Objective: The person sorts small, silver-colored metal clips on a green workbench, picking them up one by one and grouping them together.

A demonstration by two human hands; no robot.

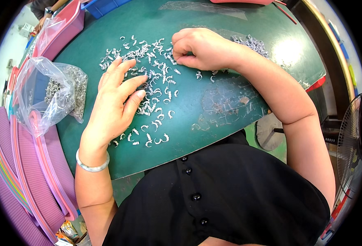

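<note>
Many small curved, C-shaped silvery metal pieces lie loosely spread on the green tabletop. Over the left part of this spread rests my left hand, palm down, its fingers apart and the fingertips among the pieces. A pale bangle circles that wrist. My right hand is at the right edge of the spread, fingers curled in and thumb pressed to them. What its fingertips pinch, if anything, is hidden. Beyond my right wrist lies a denser heap of similar grey pieces.
A clear plastic bag of metal pieces sits at the left table edge, beside stacked purple and pink trays. Pink and blue bins stand far left. A fan is at right. Another person's arm shows top left.
</note>
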